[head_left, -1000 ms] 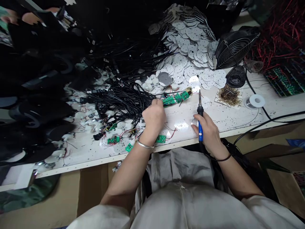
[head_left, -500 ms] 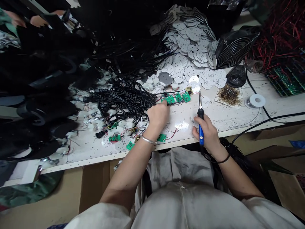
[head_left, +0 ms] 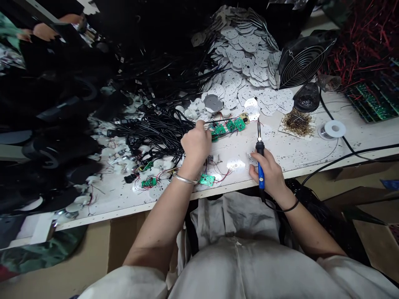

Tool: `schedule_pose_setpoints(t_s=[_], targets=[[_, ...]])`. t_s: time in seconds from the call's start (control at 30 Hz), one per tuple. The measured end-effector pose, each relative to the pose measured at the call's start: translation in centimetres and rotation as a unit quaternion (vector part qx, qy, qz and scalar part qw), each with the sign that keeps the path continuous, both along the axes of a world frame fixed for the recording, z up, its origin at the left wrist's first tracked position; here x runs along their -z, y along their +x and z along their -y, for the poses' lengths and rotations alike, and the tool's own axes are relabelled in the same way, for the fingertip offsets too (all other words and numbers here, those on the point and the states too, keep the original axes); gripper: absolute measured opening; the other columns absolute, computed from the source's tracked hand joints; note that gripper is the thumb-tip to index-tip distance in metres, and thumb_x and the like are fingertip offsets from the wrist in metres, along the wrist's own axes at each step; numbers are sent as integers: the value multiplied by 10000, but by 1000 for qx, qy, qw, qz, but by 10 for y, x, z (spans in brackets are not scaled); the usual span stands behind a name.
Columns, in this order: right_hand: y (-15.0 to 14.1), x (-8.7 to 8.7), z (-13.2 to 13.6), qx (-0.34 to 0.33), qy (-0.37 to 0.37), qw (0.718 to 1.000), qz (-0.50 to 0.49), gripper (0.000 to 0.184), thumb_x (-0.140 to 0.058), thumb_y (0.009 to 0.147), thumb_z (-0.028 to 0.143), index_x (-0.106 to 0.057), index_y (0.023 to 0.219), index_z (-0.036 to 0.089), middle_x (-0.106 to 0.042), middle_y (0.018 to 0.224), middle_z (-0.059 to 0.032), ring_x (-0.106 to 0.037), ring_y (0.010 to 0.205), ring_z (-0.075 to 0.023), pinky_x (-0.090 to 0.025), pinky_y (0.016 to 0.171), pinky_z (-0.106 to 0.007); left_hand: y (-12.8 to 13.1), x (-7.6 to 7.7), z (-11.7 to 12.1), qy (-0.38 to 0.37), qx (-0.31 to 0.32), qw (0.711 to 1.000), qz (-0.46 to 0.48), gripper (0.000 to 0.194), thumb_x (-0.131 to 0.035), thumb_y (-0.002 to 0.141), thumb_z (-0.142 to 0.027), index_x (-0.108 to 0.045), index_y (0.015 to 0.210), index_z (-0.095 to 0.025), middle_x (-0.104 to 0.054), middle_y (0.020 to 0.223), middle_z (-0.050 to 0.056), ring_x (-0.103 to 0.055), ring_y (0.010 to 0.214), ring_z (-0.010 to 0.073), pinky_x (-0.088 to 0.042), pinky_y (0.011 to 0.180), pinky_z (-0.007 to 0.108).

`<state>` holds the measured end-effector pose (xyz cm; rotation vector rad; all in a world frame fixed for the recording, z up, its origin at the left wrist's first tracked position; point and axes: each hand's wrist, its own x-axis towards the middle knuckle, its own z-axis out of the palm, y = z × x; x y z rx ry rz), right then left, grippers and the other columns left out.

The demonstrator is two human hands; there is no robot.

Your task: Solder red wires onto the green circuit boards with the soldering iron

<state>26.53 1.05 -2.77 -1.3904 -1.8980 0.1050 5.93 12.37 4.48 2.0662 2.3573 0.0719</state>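
Observation:
My right hand (head_left: pixel 268 170) is wrapped around a blue-handled soldering iron (head_left: pixel 261 176), its metal tip pointing away from me above the bench. My left hand (head_left: pixel 197 143) has its fingers curled at the edge of a tangle of black cables (head_left: pixel 165 131). A black cable (head_left: pixel 221 120) runs rightward from its fingers; the fingertips themselves are hidden. Just right of that hand, several small green circuit boards (head_left: pixel 230 125) lie in a row with thin wires. Nearer the front edge, below the left wrist, rests another green board (head_left: pixel 207 179) with red wires.
White perforated discs (head_left: pixel 249 54) are heaped at the back, beside a black fan (head_left: pixel 302 64). To the right are a solder spool (head_left: pixel 333 129), a pad of brown debris (head_left: pixel 297 123), red wires (head_left: pixel 352 50) and green board panels (head_left: pixel 374 99). White plastic parts (head_left: pixel 121 155) crowd the left.
My left hand has shifted left and slightly away from me, from the green boards to the cable edge. The right hand with the soldering iron stays nearly still.

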Motion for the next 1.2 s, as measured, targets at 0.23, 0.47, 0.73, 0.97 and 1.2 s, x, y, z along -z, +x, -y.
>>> schedule_pose_setpoints(t_s=[0.23, 0.47, 0.73, 0.97, 1.2], targets=[[0, 0, 0, 4, -20, 1000, -22, 399, -510, 873, 181, -525, 1262, 267, -618, 1233, -117, -679, 1091, -272, -640, 841, -397, 2, -1, 24, -49, 118, 990, -55, 325, -502, 933, -416, -693, 1035, -172, -707, 1062, 139, -653, 1013, 291, -508, 750, 342], [1, 0, 1, 10, -12, 1000, -13, 414, -510, 865, 176, -505, 1269, 268, -612, 1232, -117, -689, 1048, -261, -643, 790, -367, 6, -2, 5, -59, 138, 987, -61, 335, -520, 871, -289, -682, 1133, -157, -703, 1068, 148, -612, 1082, 310, -524, 811, 375], [1, -5, 1, -5, -26, 999, -24, 443, -499, 856, 153, -495, 1280, 282, -602, 1228, -110, -690, 1028, -251, -640, 789, -366, -33, -14, -6, -182, 264, 942, 97, 436, -588, 752, -285, -677, 1172, -210, -747, 1009, 37, -583, 1105, 261, -413, 1010, 406], [1, -5, 1, 0, -18, 1000, -15, 441, -507, 841, 140, -507, 1263, 269, -603, 1233, -118, -688, 1036, -257, -639, 786, -365, -24, -5, -3, -127, 198, 966, 110, 357, -540, 871, -470, -757, 914, -190, -721, 877, 72, -601, 967, 246, -386, 970, 410], [1, -1, 0, -1, -1, 1000, -4, 432, -506, 845, 143, -511, 1260, 262, -606, 1228, -116, -696, 1033, -260, -644, 757, -353, -20, -6, -16, -122, 106, 962, 219, 390, -538, 890, -471, -705, 731, -157, -646, 652, 10, -554, 683, 162, -380, 710, 286]])
